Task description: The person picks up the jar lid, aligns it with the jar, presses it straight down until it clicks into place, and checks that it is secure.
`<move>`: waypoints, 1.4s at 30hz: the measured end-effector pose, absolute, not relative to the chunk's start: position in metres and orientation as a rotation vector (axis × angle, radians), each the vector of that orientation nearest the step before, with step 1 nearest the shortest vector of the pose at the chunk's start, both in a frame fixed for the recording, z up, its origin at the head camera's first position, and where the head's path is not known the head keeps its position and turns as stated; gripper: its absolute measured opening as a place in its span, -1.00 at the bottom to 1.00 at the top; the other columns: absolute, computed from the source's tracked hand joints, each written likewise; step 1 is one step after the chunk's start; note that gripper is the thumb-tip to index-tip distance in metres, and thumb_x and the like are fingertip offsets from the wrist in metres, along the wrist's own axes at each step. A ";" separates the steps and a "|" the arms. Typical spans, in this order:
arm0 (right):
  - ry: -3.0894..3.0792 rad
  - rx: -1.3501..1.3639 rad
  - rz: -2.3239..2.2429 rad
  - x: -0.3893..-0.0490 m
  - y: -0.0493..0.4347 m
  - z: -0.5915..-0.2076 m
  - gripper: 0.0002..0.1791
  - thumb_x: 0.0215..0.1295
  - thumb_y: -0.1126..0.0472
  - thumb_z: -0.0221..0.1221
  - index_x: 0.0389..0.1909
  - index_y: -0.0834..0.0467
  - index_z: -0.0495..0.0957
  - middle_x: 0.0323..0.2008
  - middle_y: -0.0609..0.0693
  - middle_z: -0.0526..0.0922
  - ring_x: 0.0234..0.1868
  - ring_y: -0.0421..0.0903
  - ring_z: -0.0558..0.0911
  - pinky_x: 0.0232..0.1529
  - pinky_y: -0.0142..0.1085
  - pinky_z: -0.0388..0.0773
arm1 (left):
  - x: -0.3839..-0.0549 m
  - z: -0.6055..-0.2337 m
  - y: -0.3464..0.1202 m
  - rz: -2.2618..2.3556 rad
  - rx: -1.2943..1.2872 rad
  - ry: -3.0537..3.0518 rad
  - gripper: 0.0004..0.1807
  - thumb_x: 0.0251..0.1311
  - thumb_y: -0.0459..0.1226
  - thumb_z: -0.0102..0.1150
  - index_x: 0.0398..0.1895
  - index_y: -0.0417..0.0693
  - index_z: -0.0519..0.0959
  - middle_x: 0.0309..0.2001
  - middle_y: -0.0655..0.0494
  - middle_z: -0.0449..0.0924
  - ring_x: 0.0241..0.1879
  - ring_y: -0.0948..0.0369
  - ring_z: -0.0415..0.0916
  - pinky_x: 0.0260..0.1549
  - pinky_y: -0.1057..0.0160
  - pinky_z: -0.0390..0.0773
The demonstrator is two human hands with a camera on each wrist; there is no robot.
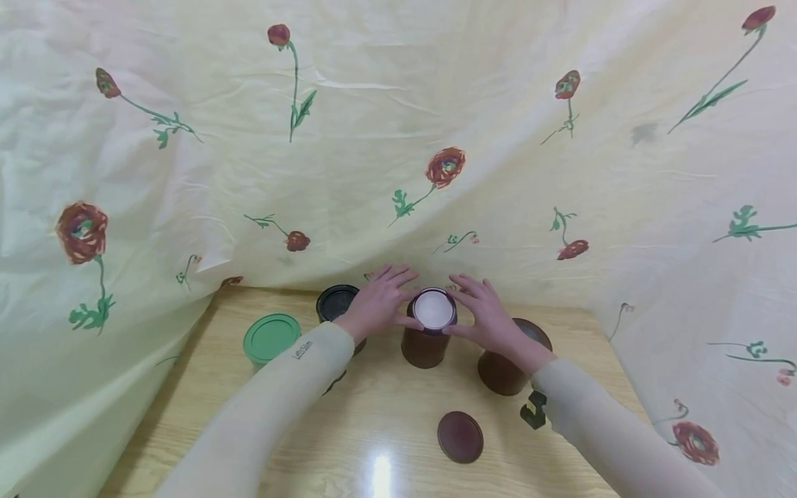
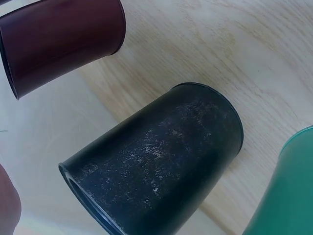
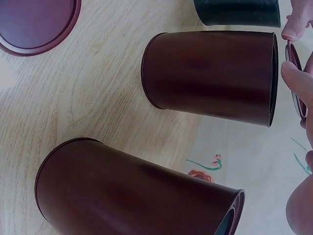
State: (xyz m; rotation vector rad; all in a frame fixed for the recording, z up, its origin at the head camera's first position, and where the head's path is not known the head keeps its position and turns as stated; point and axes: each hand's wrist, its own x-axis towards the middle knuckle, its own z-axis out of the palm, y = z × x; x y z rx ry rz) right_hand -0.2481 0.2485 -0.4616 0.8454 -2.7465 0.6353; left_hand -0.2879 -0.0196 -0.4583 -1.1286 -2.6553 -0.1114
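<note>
Both hands pinch the edges of a round dark-rimmed lid (image 1: pixel 434 309) just above the middle brown canister (image 1: pixel 425 348). My left hand (image 1: pixel 381 302) is on its left side, my right hand (image 1: pixel 488 315) on its right. In the right wrist view, the lid (image 3: pixel 296 81) is seen edge-on between thumbs and fingers, a small gap from the mouth of the upright brown canister (image 3: pixel 210 76). In the left wrist view, only a fingertip shows at the left edge, beside a scuffed black canister (image 2: pixel 161 156).
A green canister (image 1: pixel 272 337) and a black canister (image 1: pixel 338 302) stand left of the middle one. To the right is another brown canister (image 1: pixel 503 373), partly behind the right forearm. Nearer lies a flat brown lid (image 1: pixel 460 437). A flowered cloth (image 1: pixel 373 173) hangs behind the wooden table.
</note>
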 end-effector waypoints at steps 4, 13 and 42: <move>-2.760 0.839 0.641 -0.250 0.249 -0.463 -0.16 0.11 0.11 0.63 0.38 0.36 0.55 0.56 0.28 0.36 0.60 0.30 0.25 0.59 0.44 -0.11 | -0.291 -0.460 -0.019 -0.108 -1.132 -2.658 -0.10 0.12 0.43 0.34 0.41 0.12 0.63 0.57 0.01 0.40 0.61 -0.01 0.21 0.63 -0.11 0.11; -2.784 0.841 0.661 -0.251 0.249 -0.466 -0.15 0.13 0.12 0.61 0.40 0.36 0.54 0.56 0.29 0.34 0.60 0.32 0.25 0.58 0.46 -0.10 | -0.291 -0.463 -0.018 -0.148 -1.136 -2.698 -0.11 0.13 0.40 0.37 0.41 0.10 0.64 0.57 0.01 0.39 0.62 -0.01 0.20 0.64 -0.13 0.09; -2.851 0.816 0.802 -0.253 0.251 -0.473 -0.25 0.23 0.12 0.53 0.39 0.36 0.55 0.56 0.33 0.33 0.53 0.40 0.29 0.46 0.40 0.29 | -0.294 -0.462 -0.019 -0.274 -1.130 -2.928 -0.15 0.25 0.39 0.30 0.50 0.18 0.56 0.57 -0.01 0.38 0.61 -0.05 0.21 0.59 -0.20 0.19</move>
